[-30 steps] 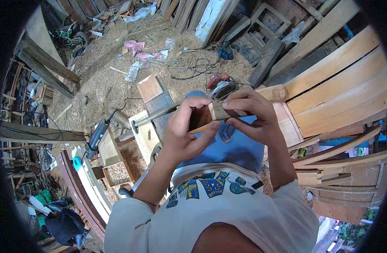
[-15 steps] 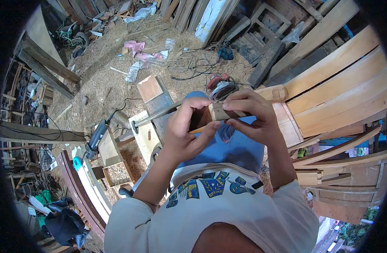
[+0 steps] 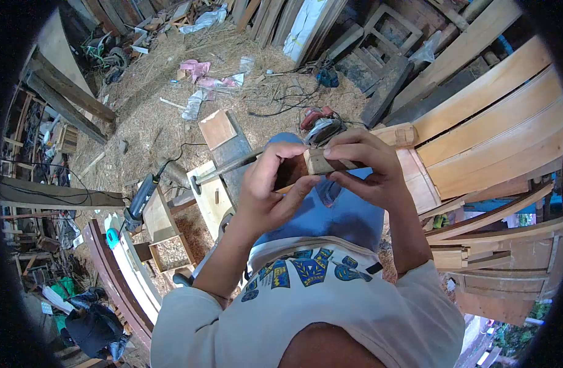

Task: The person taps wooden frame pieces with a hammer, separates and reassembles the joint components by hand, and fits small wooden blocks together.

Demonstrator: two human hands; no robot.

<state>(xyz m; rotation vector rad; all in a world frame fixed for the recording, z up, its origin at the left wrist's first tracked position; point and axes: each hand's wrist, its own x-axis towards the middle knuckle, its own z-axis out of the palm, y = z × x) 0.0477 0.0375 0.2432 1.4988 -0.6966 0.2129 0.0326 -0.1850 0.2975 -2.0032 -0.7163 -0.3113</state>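
Observation:
My left hand (image 3: pixel 272 184) grips a reddish-brown wooden block (image 3: pixel 290 172) between thumb and fingers. My right hand (image 3: pixel 368 164) pinches a lighter wood piece (image 3: pixel 323 162), whose pale end meets the brown block. Both pieces are held above my lap, over my blue trousers (image 3: pixel 346 214). The fingers partly cover both pieces, so whether they are joined cannot be made out. Just beyond my right hand lies a red circular saw (image 3: pixel 321 124).
Long boards (image 3: pixel 490 135) fill the right side. A power tool (image 3: pixel 142 199) with a cord rests at the left near a wooden box (image 3: pixel 171 253). Cloths (image 3: pixel 198 70) lie on the shavings-covered floor (image 3: pixel 152 104). A clamp bar (image 3: pixel 226 167) crosses boards beside my left hand.
The lighter wood piece has tilted very slightly in my fingers. Both hands otherwise keep the same places.

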